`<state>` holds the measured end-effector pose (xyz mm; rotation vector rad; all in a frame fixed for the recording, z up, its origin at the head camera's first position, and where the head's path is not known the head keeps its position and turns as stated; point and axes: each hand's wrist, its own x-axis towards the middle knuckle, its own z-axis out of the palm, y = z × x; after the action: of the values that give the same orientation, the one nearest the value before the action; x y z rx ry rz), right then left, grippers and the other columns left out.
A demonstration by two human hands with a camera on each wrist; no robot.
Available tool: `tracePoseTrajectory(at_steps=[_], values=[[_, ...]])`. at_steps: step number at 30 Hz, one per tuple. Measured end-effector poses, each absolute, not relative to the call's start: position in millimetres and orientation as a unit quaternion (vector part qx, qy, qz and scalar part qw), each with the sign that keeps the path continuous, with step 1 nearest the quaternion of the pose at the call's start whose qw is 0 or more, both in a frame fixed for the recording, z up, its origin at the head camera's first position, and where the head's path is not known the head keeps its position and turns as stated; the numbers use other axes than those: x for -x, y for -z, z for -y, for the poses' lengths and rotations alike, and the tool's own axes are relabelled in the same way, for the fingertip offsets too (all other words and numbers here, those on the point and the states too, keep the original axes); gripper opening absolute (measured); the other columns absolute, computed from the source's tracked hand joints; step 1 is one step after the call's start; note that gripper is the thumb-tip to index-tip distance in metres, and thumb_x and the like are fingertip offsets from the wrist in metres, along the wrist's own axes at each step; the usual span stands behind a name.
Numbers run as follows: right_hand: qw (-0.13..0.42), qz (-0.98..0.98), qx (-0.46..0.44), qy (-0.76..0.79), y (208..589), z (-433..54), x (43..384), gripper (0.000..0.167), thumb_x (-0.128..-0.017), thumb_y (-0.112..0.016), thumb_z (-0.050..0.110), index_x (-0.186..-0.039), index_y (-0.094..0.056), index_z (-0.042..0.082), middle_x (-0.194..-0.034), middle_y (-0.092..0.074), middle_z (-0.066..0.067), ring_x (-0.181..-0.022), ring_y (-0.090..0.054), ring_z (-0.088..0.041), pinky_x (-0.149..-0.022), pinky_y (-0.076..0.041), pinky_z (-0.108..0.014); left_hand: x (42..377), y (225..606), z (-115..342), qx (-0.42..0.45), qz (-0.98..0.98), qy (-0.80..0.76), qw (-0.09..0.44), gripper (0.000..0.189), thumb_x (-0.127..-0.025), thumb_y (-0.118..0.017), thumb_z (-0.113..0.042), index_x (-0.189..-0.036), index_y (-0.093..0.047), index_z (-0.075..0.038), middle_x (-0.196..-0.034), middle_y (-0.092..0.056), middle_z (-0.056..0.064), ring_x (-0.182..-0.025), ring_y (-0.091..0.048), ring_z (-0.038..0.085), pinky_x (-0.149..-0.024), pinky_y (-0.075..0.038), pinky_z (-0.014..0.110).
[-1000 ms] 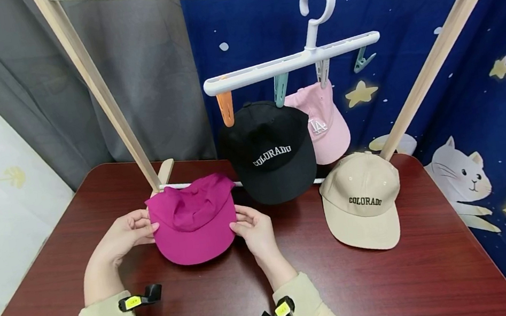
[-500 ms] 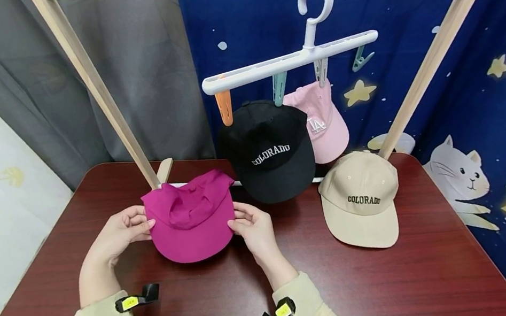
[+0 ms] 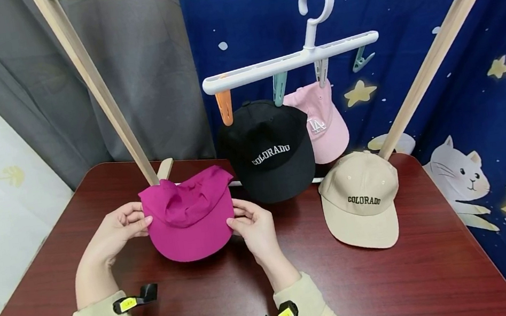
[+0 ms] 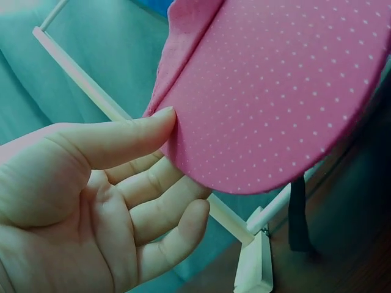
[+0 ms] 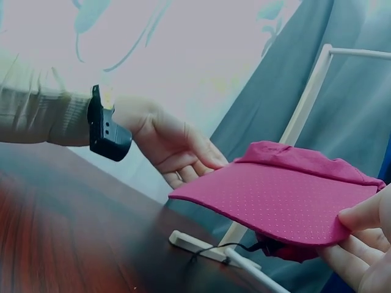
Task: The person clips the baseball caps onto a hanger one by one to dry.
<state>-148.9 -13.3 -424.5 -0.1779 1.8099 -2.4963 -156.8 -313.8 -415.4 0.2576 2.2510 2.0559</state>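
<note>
Both hands pinch a magenta cap by the sides of its brim, lifted just over the table.

Left hand [image 3: 118, 235]: thumb on top of the brim edge, fingers curled beneath, gripping the magenta cap [image 3: 188, 218]. Right hand [image 3: 255, 230]: thumb above and fingers below the opposite brim edge, same pinch. Brim faces the person, crumpled crown behind it. Dark red table [image 3: 396, 278] below. Just right of the cap, a black cap [image 3: 271, 150] and a pink cap [image 3: 323, 121] hang from clips on a white hanger [image 3: 292, 58] hooked over the wooden rack [image 3: 92, 83]. A beige cap [image 3: 361, 199] lies on the table, well apart from the right hand.
</note>
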Motion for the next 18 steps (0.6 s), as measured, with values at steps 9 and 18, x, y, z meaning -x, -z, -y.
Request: tracePoseTrajectory(at_steps=[9,18], values=[[0.022,-0.571,0.078,0.817,409.6,10.3,141.9,0.041,-0.081,-0.063,-0.019,-0.121,-0.059,-0.01,-0.093,-0.064,-0.015,-0.073,-0.065,-0.011,-0.066,-0.055,-0.029,155.1,411.0,311.6,-0.107,-0.714,-0.692,0.027,0.026,-0.092,-0.058,0.005,-0.11,-0.059,-0.013,-0.09,-0.069,0.0,-0.073,-0.067,0.015,-0.068,-0.055,0.026],[0.013,-0.538,0.105,0.836,395.7,7.4,135.8,0.041,-0.081,-0.061,-0.02,-0.121,-0.056,-0.014,-0.091,-0.064,-0.01,-0.071,-0.065,-0.011,-0.064,-0.055,-0.029,154.6,405.4,309.9,-0.112,-0.72,-0.684,0.021,0.029,-0.094,-0.057,0.001,-0.115,-0.059,-0.018,-0.091,-0.07,-0.001,-0.071,-0.067,0.015,-0.068,-0.055,0.028]])
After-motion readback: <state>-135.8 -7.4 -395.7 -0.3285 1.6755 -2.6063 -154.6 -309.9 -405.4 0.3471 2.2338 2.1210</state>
